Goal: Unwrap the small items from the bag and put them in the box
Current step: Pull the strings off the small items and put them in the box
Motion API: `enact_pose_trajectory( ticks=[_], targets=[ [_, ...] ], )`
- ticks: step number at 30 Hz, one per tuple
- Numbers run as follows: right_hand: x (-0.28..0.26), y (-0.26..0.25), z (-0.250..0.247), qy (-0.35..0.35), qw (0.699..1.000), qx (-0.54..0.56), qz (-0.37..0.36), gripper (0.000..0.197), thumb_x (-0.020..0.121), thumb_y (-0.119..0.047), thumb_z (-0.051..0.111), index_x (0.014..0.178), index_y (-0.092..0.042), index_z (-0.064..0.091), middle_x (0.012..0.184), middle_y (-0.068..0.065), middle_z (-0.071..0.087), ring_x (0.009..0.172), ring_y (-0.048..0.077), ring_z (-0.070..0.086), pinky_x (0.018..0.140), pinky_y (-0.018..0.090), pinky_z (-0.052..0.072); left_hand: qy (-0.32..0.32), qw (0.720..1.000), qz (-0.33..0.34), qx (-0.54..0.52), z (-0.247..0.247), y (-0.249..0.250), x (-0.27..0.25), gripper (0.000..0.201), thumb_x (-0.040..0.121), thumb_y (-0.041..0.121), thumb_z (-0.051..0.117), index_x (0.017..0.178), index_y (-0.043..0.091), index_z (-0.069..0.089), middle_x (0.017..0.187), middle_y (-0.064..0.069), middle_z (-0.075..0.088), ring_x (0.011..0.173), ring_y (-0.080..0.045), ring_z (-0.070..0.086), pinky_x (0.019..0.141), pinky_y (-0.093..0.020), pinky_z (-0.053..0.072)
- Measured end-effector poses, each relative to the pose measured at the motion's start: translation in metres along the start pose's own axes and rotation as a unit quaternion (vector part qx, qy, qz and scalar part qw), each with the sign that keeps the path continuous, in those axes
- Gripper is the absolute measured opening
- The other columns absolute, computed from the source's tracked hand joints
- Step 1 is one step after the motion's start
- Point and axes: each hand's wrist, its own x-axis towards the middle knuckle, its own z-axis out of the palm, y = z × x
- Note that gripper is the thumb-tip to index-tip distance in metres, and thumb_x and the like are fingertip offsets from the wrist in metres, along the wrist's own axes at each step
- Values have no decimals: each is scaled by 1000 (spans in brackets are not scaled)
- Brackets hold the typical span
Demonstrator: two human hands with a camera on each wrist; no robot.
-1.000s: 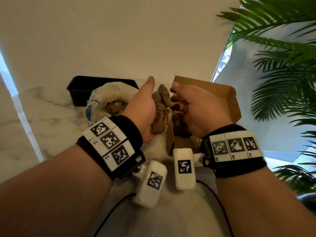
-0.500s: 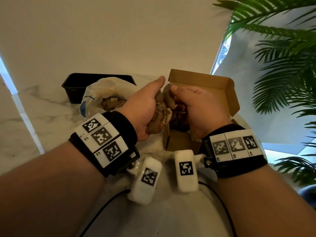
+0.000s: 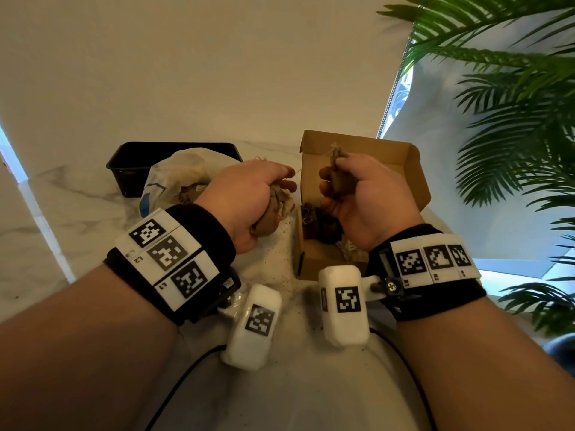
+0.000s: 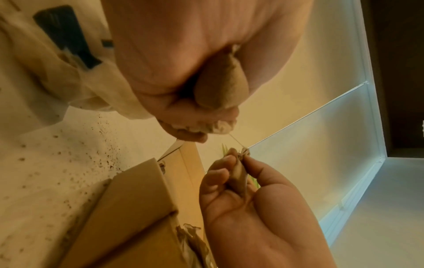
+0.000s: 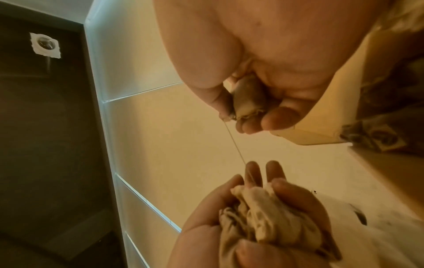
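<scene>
Unwrapping step, wrapper and item just separated. The left hand (image 3: 249, 200), left of centre in the head view, has its fingers curled round a crumpled tan wrapping (image 3: 273, 209); in the right wrist view the same wad fills the palm at the lower centre of the frame. The right hand (image 3: 351, 200), right of centre, pinches a small brown item (image 3: 337, 178) between thumb and curled fingers, above the open cardboard box (image 3: 404, 169). A thin thread (image 5: 234, 141) runs taut between the item and the wrapping, so by this reading the two are not yet fully parted.

Orientation: the item is elongate. In the head view its long axis runs nearly vertical in the frame, the frayed, tapered end pointing to the upper edge and the blunt end hidden in the palm.

Next move, as judged: the thread must be pulled free or snapped by drawing the hands further apart; the item then goes down into the box, where dark unwrapped pieces (image 3: 323, 225) already lie. The wrapping needs somewhere to go; the pictures do not say where.

The white bag (image 3: 174, 175), with wrapped pieces inside, sits at the left centre before a black tray (image 3: 130, 163). Dark crumbs (image 4: 75, 163) speckle the marble worktop (image 3: 77, 206).
</scene>
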Motion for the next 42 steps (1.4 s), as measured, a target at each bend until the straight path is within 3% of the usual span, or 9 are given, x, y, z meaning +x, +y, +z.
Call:
enact_pose_trajectory(
  ticks=[6, 9, 11, 14, 16, 19, 23, 31, 42],
  targets=[
    [-3, -1, 3, -45, 995, 90, 27, 19, 101, -17, 44, 98, -7, 60, 77, 9, 69, 69, 21, 65, 62, 30, 52, -57, 994, -49, 76, -3, -6, 3, 20, 97, 22, 61, 110, 10, 70, 94, -14, 71, 71, -21, 67, 52, -22, 52],
    [-4, -1, 4, -58, 991, 120, 20, 20, 101, -17, 44, 94, -7, 60, 79, 10, 69, 73, 24, 68, 65, 32, 56, -93, 989, -61, 97, -3, -7, -1, 38, 80, 23, 69, 115, 8, 71, 115, -26, 71, 96, -32, 71, 100, -43, 49],
    [-3, -1, 4, -61, 989, 131, 15, 20, 101, -17, 44, 96, -6, 60, 81, 11, 69, 74, 24, 69, 64, 31, 56, -107, 987, -74, 97, -3, -8, -1, 46, 75, 19, 67, 118, 3, 70, 121, -28, 68, 100, -35, 69, 109, -48, 41],
    [-3, -1, 3, -68, 989, 133, 3, 20, 101, -18, 44, 99, -6, 60, 84, 11, 69, 77, 25, 69, 64, 31, 56, -112, 986, -77, 100, -5, -10, 3, 31, 90, 7, 58, 118, -2, 68, 102, -24, 68, 78, -27, 66, 66, -25, 56],
    [-3, -1, 3, -70, 988, 138, -5, 20, 101, -18, 44, 98, -7, 60, 85, 11, 69, 78, 26, 69, 64, 31, 56, -113, 984, -91, 107, -6, -10, 4, 31, 93, 8, 57, 121, -1, 67, 97, -18, 67, 69, -21, 64, 44, -19, 47],
    [-3, -2, 3, -70, 982, 172, -19, 18, 101, -16, 44, 100, -7, 60, 88, 12, 68, 78, 26, 69, 64, 31, 57, -112, 982, -104, 114, -8, -10, 6, 31, 93, 16, 61, 121, 4, 67, 95, -16, 67, 64, -18, 61, 46, -21, 45],
    [-2, -2, 1, -61, 975, 209, -38, 16, 100, -14, 44, 103, -7, 59, 90, 14, 68, 81, 28, 68, 67, 33, 57, -100, 987, -80, 101, -8, -10, 6, 21, 95, 17, 62, 112, 7, 69, 89, -12, 67, 64, -16, 60, 71, -29, 45],
    [-1, -5, -3, -44, 975, 213, -56, 16, 99, -14, 45, 101, -6, 58, 86, 13, 67, 80, 27, 69, 68, 33, 55, -69, 991, -31, 107, -10, 0, 6, 22, 98, 21, 64, 113, 6, 67, 82, -9, 66, 56, -14, 57, 47, -21, 45],
    [6, -7, -13, 61, 989, 137, -10, 13, 96, -17, 52, 95, -9, 63, 71, 3, 56, 60, 16, 53, 54, 27, 44, 6, 989, 103, 103, -13, 9, 9, 11, 100, 23, 62, 100, 17, 72, 68, 0, 66, 51, -15, 50, 43, -21, 34]
  ],
)
